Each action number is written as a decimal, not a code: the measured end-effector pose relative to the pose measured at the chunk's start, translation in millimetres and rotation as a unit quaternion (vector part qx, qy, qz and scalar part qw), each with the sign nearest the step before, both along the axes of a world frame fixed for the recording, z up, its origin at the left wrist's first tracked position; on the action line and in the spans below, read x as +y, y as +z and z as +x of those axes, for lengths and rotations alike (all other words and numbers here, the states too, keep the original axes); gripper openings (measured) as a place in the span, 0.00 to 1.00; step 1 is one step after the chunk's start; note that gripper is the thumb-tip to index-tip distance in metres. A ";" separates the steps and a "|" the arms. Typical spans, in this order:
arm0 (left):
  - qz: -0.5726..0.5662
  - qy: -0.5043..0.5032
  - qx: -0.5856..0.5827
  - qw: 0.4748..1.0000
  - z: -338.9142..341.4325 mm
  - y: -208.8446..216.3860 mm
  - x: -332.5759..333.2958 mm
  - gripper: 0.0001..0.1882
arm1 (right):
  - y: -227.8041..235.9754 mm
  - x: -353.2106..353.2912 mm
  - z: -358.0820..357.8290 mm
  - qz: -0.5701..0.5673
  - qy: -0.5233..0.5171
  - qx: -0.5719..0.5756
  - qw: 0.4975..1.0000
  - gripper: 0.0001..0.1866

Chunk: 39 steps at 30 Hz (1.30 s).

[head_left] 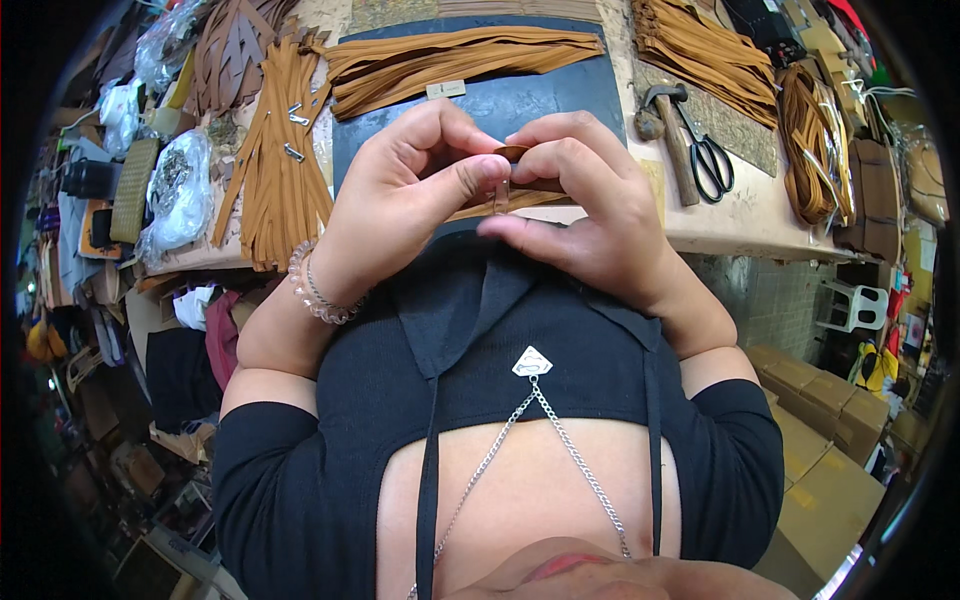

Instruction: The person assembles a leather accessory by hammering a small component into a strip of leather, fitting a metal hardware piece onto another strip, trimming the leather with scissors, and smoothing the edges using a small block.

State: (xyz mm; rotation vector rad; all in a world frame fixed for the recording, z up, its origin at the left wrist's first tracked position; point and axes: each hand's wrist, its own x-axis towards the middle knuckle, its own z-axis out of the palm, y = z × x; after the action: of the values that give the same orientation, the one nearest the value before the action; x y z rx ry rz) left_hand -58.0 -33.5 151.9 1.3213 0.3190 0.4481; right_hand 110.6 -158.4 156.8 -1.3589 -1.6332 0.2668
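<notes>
In the head view, we see a narrow brown fabric strip (515, 152) between the two hands, in front of the chest and above the near edge of the dark blue-grey flat mat (590, 95). Our left hand (425, 170) pinches it narrowly between thumb and bent finger. Our right hand (590, 180) touches it with the fingertips, while its thumb stands lower and apart; we cannot tell if these fingers grip. A small shiny flat piece (502, 197) (maybe a metal pull) hangs below the left thumb. We judge the strip to be light, soft and not fragile, so it bends easily; the edges near the fingertips are the best place to hold, and the small piece may slip.
</notes>
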 end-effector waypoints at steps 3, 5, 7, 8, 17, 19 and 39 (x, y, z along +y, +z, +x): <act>-0.026 0.004 0.002 1.000 0.0 0.7 -1.1 0.06 | -1.1 0.0 0.8 -0.013 -0.009 0.009 1.000 0.13; -0.036 0.006 0.003 0.999 -1.3 -0.1 -0.6 0.06 | -1.3 -0.1 1.3 -0.021 -0.008 0.022 0.999 0.12; 0.028 0.005 -0.007 1.000 -2.2 -4.0 1.9 0.07 | -2.0 -0.4 2.4 -0.054 0.007 0.070 0.996 0.09; 0.027 0.006 -0.007 1.000 -1.9 -2.4 0.6 0.07 | -1.6 -0.2 2.6 -0.054 0.008 0.070 0.996 0.09; 0.224 0.004 0.064 0.972 -1.6 4.1 -4.2 0.04 | -3.6 3.1 0.3 -0.045 0.021 0.015 0.999 0.09; 0.237 0.017 0.051 0.970 -2.0 -2.9 -5.0 0.04 | -7.7 5.6 -0.6 -0.050 0.015 0.005 0.999 0.08; 0.113 0.069 -0.010 0.991 7.2 -8.6 2.6 0.08 | -11.9 5.2 -3.4 -0.095 -0.002 0.211 0.973 0.09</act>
State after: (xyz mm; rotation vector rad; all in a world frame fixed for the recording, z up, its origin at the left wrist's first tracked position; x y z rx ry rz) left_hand -50.8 -31.0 143.4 1.5202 0.3526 0.6274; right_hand 107.1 -153.2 144.8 -1.3356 -1.2721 0.6756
